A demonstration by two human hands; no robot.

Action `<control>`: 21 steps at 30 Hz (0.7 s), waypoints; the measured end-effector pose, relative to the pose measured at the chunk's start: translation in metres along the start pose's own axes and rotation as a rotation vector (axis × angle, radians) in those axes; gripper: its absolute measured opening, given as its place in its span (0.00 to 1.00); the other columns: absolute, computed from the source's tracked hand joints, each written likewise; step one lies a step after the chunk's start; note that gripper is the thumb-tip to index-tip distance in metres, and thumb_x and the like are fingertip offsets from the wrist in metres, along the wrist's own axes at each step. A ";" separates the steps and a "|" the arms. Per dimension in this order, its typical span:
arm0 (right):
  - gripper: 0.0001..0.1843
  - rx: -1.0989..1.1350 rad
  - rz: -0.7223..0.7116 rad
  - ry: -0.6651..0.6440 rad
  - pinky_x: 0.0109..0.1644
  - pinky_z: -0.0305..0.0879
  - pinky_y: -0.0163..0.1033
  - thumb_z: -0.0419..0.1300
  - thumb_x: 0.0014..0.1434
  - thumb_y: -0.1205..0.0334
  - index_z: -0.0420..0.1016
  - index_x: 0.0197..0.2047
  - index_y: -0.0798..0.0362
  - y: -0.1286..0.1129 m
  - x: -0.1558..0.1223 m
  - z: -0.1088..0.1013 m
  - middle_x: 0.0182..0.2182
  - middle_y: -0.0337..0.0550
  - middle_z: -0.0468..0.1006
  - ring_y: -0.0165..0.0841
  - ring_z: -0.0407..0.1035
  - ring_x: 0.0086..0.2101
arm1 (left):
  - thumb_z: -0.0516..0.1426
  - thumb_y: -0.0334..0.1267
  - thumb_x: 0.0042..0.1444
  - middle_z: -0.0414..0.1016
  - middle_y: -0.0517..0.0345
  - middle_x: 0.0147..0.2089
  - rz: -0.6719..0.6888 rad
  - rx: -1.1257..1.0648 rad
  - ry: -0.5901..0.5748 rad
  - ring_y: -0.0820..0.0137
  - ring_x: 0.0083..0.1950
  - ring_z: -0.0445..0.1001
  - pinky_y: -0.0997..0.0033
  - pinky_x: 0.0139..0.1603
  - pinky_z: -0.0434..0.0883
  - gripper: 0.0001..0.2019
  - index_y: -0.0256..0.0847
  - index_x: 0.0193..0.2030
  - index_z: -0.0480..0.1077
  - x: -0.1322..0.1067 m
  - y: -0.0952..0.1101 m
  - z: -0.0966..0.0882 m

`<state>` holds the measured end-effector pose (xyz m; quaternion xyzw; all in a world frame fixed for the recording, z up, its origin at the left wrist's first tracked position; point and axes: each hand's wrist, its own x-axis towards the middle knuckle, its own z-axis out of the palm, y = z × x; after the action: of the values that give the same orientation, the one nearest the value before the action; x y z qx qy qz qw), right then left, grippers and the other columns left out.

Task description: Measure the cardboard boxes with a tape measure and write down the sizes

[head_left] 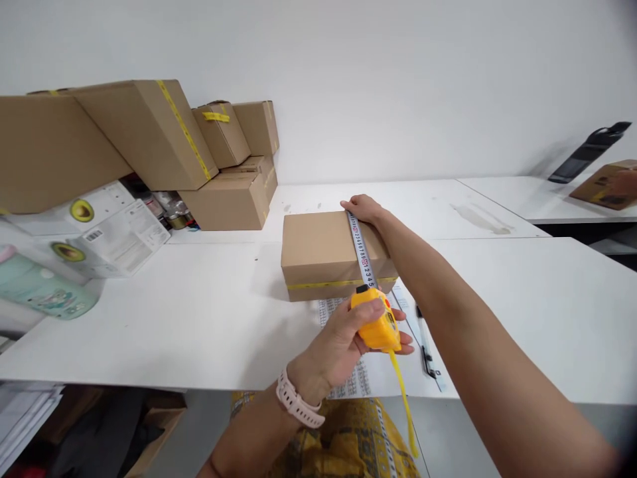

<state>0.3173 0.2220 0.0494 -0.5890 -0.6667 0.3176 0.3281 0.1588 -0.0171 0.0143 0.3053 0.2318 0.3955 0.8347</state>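
A closed cardboard box (318,240) with a strip of yellow tape along its front side sits on the white table. My left hand (351,328) is wrapped round a yellow tape measure (377,322) just in front of the box, and a yellow wrist strap dangles from it. The metal blade (359,245) runs out across the box's top to the far edge. There my right hand (365,208) pinches the blade's end against the box. The tip itself is hidden under the fingers.
Stacked cardboard boxes (144,133) and white avocado-print cartons (107,229) stand at the left, near a green bottle (47,285). Printed sheets (355,382) and a pen (426,352) lie by the front edge. A black bottle (590,153) and a small box (604,184) are far right.
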 end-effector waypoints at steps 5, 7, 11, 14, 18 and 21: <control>0.26 0.122 -0.023 -0.030 0.44 0.68 0.49 0.60 0.59 0.31 0.71 0.46 0.43 0.008 -0.048 0.000 0.37 0.45 0.79 0.41 0.70 0.37 | 0.75 0.51 0.43 0.75 0.53 0.46 -0.025 -0.034 0.040 0.65 0.37 0.80 0.52 0.47 0.78 0.28 0.43 0.45 0.70 -0.004 -0.023 0.008; 0.27 0.161 -0.028 -0.032 0.42 0.69 0.49 0.59 0.59 0.30 0.70 0.49 0.41 0.007 -0.060 -0.001 0.38 0.45 0.79 0.42 0.70 0.38 | 0.75 0.50 0.42 0.74 0.53 0.48 -0.035 -0.051 0.062 0.65 0.37 0.80 0.52 0.47 0.77 0.27 0.44 0.44 0.70 -0.005 -0.030 0.013; 0.23 0.082 -0.034 -0.054 0.42 0.69 0.48 0.64 0.58 0.34 0.71 0.44 0.42 -0.003 -0.046 -0.002 0.36 0.44 0.77 0.41 0.69 0.38 | 0.74 0.50 0.42 0.73 0.53 0.50 -0.032 -0.057 0.079 0.64 0.37 0.80 0.50 0.49 0.77 0.26 0.45 0.45 0.71 -0.004 -0.031 0.019; 0.21 -0.003 -0.054 -0.075 0.44 0.69 0.49 0.65 0.59 0.36 0.70 0.37 0.45 -0.011 -0.024 -0.001 0.32 0.43 0.75 0.41 0.69 0.39 | 0.74 0.51 0.42 0.73 0.52 0.51 -0.035 -0.043 0.086 0.63 0.38 0.80 0.51 0.49 0.77 0.27 0.45 0.45 0.71 -0.002 -0.028 0.019; 0.26 0.057 -0.076 -0.054 0.48 0.70 0.50 0.59 0.61 0.30 0.72 0.37 0.46 -0.012 -0.013 -0.009 0.35 0.46 0.78 0.43 0.72 0.42 | 0.75 0.52 0.41 0.73 0.51 0.52 -0.029 0.042 0.090 0.64 0.37 0.80 0.54 0.46 0.78 0.28 0.44 0.45 0.71 -0.014 -0.023 0.010; 0.34 0.178 -0.096 0.090 0.51 0.71 0.47 0.50 0.62 0.24 0.74 0.41 0.48 0.002 -0.020 -0.026 0.39 0.50 0.80 0.43 0.73 0.46 | 0.75 0.48 0.41 0.73 0.50 0.54 0.067 0.203 0.089 0.62 0.41 0.80 0.61 0.40 0.78 0.32 0.47 0.51 0.71 -0.039 -0.018 -0.010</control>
<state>0.3409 0.2034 0.0615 -0.5387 -0.6478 0.3326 0.4237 0.1392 -0.0542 0.0008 0.3780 0.2973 0.4109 0.7745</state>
